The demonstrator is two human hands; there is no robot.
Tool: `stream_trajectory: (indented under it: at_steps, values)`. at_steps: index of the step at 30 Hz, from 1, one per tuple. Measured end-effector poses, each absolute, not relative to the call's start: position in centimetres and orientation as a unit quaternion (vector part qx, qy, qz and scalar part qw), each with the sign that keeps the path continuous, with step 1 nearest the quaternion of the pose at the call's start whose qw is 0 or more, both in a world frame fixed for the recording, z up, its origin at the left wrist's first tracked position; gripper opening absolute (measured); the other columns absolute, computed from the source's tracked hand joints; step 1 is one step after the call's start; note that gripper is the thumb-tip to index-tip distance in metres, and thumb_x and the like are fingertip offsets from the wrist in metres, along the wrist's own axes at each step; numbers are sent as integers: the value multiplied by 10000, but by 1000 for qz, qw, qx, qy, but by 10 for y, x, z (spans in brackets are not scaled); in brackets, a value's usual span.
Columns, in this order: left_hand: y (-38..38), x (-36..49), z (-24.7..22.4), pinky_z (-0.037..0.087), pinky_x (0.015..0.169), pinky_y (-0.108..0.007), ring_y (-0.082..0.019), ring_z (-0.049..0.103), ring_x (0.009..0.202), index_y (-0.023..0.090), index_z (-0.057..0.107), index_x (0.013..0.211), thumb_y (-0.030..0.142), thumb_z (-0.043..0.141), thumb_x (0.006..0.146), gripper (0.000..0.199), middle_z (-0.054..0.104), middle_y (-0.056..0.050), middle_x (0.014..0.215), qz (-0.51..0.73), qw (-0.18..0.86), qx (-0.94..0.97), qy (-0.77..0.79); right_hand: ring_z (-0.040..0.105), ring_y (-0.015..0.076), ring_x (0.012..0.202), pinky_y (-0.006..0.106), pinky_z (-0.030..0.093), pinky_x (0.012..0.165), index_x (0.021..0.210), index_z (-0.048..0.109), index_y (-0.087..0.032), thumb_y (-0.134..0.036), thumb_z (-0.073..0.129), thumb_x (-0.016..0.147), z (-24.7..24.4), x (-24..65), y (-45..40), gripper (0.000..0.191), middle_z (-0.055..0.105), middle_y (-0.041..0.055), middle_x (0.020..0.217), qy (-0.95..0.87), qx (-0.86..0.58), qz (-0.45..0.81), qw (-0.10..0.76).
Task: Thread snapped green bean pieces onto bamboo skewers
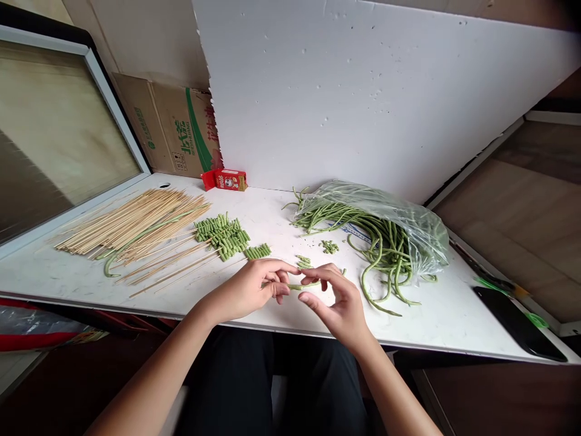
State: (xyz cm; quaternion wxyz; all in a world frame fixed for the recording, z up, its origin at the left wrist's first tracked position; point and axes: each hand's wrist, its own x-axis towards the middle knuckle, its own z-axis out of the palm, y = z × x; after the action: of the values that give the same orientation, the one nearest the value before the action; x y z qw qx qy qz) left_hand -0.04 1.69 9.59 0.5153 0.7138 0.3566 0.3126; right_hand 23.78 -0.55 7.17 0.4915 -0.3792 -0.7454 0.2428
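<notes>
Above the near edge of the white table, my left hand (256, 287) pinches a short length of green long bean (296, 287) between thumb and fingers. My right hand (338, 300) is at the bean's other end, thumb spread away from the fingers; part of the bean is behind those fingers. Just beyond my hands lie a few cut bean pieces (304, 261) and a little heap of bean scraps (329, 246). Cut bean pieces threaded on skewers (222, 233) are stacked to the left, with one more skewered row (258, 251) beside them.
Many bare bamboo skewers (131, 221) lie at left, a long bean across them. At right, whole long beans (385, 242) spill from a clear plastic bag (385, 203). A red box (230, 180) stands at the back; a black phone (517, 324) lies at far right.
</notes>
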Motion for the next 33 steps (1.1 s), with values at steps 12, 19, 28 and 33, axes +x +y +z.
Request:
stream_trajectory:
  at_steps: [12, 19, 28, 33]
  values:
    - [17, 2, 103, 566, 872, -301, -198, 739, 936, 207, 821, 1048, 397, 808, 920, 229, 811, -61, 1008, 336, 431, 751, 372, 645, 236, 883, 389, 502, 722, 1033, 784, -262, -224, 789, 948, 78, 237, -8, 93, 761, 53, 911, -750, -371, 205, 509]
    - [15, 2, 107, 520, 815, -269, -167, 711, 880, 214, 822, 972, 386, 764, 962, 182, 804, -31, 954, 322, 382, 786, 363, 649, 244, 895, 403, 514, 757, 1054, 749, -249, -219, 731, 967, 84, 236, -12, 93, 741, 67, 943, -757, -368, 222, 493]
    - [12, 3, 107, 478, 763, -267, -154, 665, 811, 197, 832, 951, 277, 749, 972, 118, 766, -30, 881, 308, 383, 799, 346, 638, 233, 903, 413, 515, 822, 1104, 746, -260, -196, 757, 969, 86, 237, -12, 150, 751, 52, 970, -805, -329, 202, 451]
    - [10, 8, 107, 473, 766, -270, -161, 659, 803, 190, 819, 913, 270, 758, 959, 111, 755, -33, 856, 281, 383, 818, 324, 603, 264, 942, 443, 496, 849, 1008, 698, -254, -266, 642, 1041, 86, 238, -14, 67, 717, 69, 943, -815, -338, 228, 412]
